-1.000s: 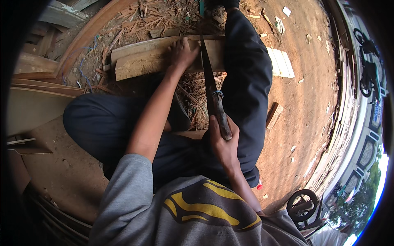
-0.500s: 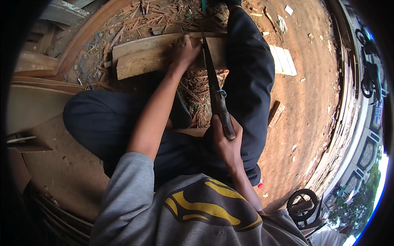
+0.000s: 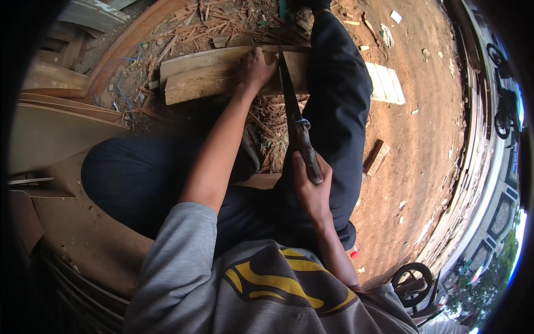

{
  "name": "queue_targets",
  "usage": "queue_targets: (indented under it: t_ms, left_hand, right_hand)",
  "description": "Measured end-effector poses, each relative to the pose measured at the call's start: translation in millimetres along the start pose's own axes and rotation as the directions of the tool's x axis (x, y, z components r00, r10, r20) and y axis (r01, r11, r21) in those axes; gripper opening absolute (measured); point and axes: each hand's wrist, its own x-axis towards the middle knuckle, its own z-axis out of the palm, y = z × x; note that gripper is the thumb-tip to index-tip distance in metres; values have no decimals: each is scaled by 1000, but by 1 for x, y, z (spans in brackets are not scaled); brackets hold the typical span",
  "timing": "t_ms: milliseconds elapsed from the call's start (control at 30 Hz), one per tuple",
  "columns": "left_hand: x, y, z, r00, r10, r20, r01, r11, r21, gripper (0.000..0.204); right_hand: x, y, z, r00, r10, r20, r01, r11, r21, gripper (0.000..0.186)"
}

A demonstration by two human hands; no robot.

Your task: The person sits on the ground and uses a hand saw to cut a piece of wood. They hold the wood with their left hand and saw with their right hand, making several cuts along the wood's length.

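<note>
A pale wooden board [image 3: 200,80] lies crosswise in front of me, its right part passing under my outstretched right leg [image 3: 339,72]. On the board, my left hand [image 3: 258,71] is closed at its far edge, the thumb side uppermost; the fingertips are hidden. My right hand [image 3: 312,186] is wrapped round the worn wooden handle of a handsaw [image 3: 303,136]. Blue cord is tied where the handle meets the blade. The dark, narrow blade [image 3: 290,92] points away from me and crosses the board just right of my left hand. Its far tip is blurred.
Wood scraps and splinters [image 3: 208,25] cover the ground beyond the board. Curved timber frames [image 3: 108,69] and sheets [image 3: 61,139] stand at left. A small wood block [image 3: 376,158] lies right of my leg. Long planks [image 3: 464,150] run along the right, near a wheel [image 3: 411,284].
My right hand and the saw have shifted slightly away from me across the board. The left hand stays at the same place on the board. The whole view has shifted a little.
</note>
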Motion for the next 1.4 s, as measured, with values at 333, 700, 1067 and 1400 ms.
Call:
queue_targets:
  t_ms: [333, 700, 1067, 1400]
  left_hand:
    - [-3, 9, 5, 998, -54, -24, 49, 981, -188, 76]
    - [5, -6, 17, 984, 28, -176, -41, 997, -72, 58]
    - [5, -7, 18, 996, -21, -83, 8, 988, -151, 71]
    - [5, -4, 20, 993, -18, -115, -1, 986, -167, 70]
  right_hand:
    - [2, 6, -5, 1000, -9, 2, 9, 1000, -10, 23]
    - [-11, 5, -1, 1000, -7, -14, 6, 1000, -26, 23]
    - [-11, 0, 4, 1000, 20, -15, -20, 1000, -23, 21]
    - [-1, 10, 5, 999, 24, -49, -24, 1000, -3, 22]
